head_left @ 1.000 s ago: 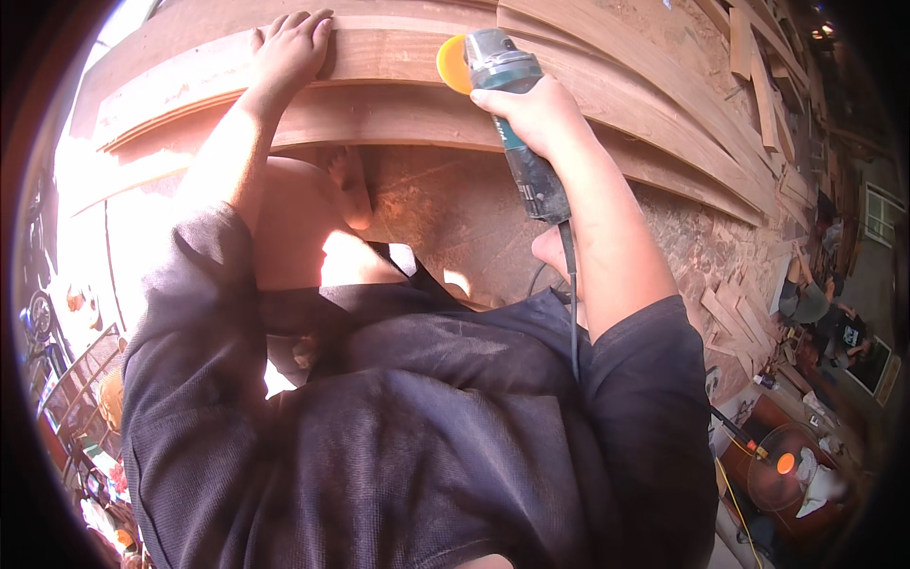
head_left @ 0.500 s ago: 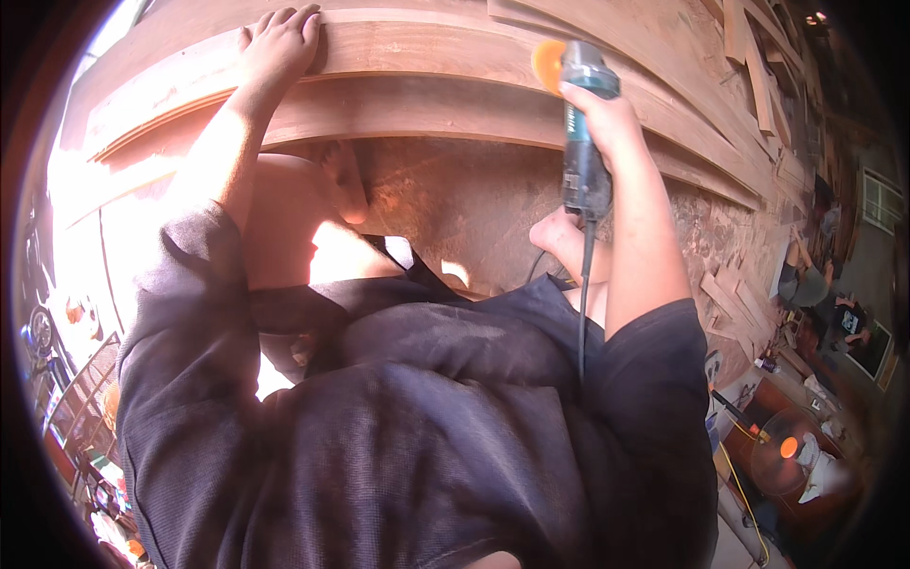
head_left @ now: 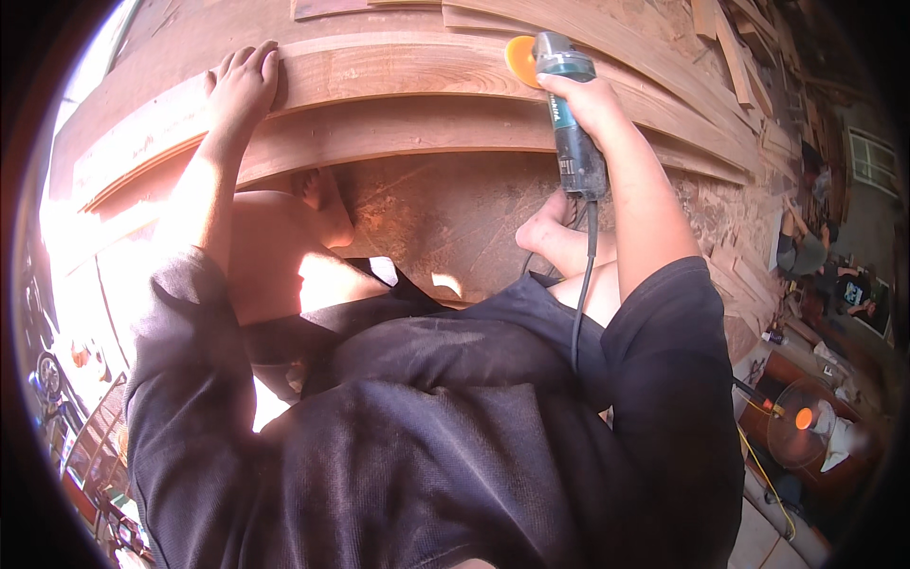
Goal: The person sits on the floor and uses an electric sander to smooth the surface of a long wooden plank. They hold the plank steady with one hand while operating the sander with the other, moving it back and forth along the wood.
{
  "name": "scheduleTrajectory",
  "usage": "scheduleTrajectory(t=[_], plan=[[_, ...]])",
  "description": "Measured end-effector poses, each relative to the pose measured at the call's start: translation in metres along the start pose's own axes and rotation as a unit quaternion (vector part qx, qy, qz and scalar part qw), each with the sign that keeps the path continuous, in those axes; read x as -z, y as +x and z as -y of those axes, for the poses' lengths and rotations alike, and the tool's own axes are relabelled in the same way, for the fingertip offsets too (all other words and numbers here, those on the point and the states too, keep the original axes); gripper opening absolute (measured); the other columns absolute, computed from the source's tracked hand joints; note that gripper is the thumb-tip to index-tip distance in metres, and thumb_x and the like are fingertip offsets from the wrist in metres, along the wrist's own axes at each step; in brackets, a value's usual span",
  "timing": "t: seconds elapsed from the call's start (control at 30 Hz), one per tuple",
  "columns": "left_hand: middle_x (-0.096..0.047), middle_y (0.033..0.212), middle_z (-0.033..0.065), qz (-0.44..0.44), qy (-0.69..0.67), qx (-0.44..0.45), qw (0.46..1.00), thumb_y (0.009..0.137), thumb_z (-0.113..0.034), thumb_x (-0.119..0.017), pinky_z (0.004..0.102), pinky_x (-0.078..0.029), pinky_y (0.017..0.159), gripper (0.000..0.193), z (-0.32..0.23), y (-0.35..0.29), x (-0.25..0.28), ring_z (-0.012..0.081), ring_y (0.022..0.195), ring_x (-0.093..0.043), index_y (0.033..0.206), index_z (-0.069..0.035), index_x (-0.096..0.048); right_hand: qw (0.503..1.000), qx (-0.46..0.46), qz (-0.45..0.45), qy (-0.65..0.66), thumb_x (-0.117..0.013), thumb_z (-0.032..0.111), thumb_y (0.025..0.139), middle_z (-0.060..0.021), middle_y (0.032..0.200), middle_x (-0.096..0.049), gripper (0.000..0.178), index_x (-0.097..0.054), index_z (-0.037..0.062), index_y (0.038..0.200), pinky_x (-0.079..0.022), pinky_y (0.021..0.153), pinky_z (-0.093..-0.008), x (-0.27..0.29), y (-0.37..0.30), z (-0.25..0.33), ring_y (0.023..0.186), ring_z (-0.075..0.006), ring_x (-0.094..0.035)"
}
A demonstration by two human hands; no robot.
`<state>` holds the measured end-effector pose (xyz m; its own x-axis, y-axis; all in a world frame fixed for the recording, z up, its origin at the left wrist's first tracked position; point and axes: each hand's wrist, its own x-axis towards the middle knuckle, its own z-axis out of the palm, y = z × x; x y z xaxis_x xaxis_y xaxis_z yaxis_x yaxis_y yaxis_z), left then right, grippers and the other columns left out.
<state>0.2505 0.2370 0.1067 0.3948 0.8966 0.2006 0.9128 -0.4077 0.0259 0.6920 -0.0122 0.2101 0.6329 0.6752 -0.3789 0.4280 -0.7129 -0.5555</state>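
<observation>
My right hand (head_left: 586,102) is wrapped round the body of a teal and black angle grinder (head_left: 575,152), held upright with its cord hanging toward my lap. At its head, an orange-yellow disc (head_left: 520,61) meets or hovers just above the face of a long wooden board (head_left: 398,68); actual contact is hard to tell. My left hand (head_left: 245,83) rests on the same board further left, fingers stretched toward its far edge. A second wooden board (head_left: 408,127) lies along the near side of the first.
More planks (head_left: 626,57) lie beyond, and offcuts (head_left: 744,275) are heaped at right. My bare foot (head_left: 545,226) is below the grinder, near its cord (head_left: 586,284). A fan (head_left: 801,422) stands at lower right. Other people (head_left: 806,242) sit at far right.
The whole view has shifted a little. Against the board, the grinder has moved slightly left with my right hand; my left hand stays on the board.
</observation>
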Motion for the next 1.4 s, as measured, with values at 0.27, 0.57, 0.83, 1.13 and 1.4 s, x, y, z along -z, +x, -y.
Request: scheduleTrajectory(t=[0.27,0.57,0.83,1.13,1.4], plan=[[-0.062,0.151,0.0018,0.008,0.007,0.006,1.0,0.113,-0.047,-0.037,0.0605,-0.025,0.126,0.047,-0.004,-0.003,0.01,0.0236,0.15,-0.048,0.151,-0.031,-0.06,0.998,0.016,0.0,0.066,-0.088,0.049,0.083,-0.0114,0.099,-0.077,0.059,-0.078,0.0037,0.12,-0.058,0.078,-0.0384,-0.043,-0.021,0.031,0.084,-0.0209,-0.072],[-0.061,0.153,0.0038,-0.002,-0.007,-0.012,1.0,0.113,-0.048,-0.037,0.0641,-0.024,0.126,0.048,0.01,0.003,-0.003,0.0247,0.151,-0.047,0.151,-0.03,-0.061,0.99,0.09,0.076,-0.074,-0.087,0.057,0.079,-0.0164,0.109,-0.08,0.067,-0.078,0.0058,0.121,-0.058,0.094,-0.0416,-0.073,-0.072,0.101,0.101,-0.0289,-0.076],[-0.061,0.153,0.0026,0.006,-0.013,0.006,1.0,0.113,-0.048,-0.037,0.0651,-0.022,0.127,0.048,0.002,0.001,-0.001,0.0259,0.151,-0.047,0.151,-0.031,-0.061,0.999,-0.034,-0.003,0.03,-0.087,0.053,0.081,-0.0166,0.1,-0.078,0.062,-0.079,0.0029,0.116,-0.059,0.083,-0.0394,0.01,-0.015,-0.016,0.088,-0.0238,-0.075],[-0.061,0.153,0.0036,-0.01,-0.029,-0.005,1.0,0.113,-0.047,-0.037,0.0625,-0.025,0.127,0.05,0.003,-0.005,0.006,0.0262,0.151,-0.048,0.152,-0.026,-0.06,0.999,0.023,0.02,0.032,-0.086,0.051,0.083,-0.0186,0.107,-0.078,0.067,-0.076,-0.0008,0.124,-0.059,0.085,-0.0409,-0.071,-0.059,0.081,0.094,-0.0257,-0.075],[-0.069,0.135,0.0276,-0.19,-0.309,0.105,0.926,0.111,-0.03,-0.052,0.0495,-0.047,0.113,0.041,-0.018,-0.024,0.065,0.0405,0.132,-0.061,0.135,-0.001,-0.069,0.984,0.119,0.11,-0.076,-0.086,0.052,0.081,-0.0181,0.114,-0.079,0.064,-0.077,0.0068,0.126,-0.056,0.098,-0.0427,-0.101,-0.086,0.121,0.107,-0.0295,-0.075]])
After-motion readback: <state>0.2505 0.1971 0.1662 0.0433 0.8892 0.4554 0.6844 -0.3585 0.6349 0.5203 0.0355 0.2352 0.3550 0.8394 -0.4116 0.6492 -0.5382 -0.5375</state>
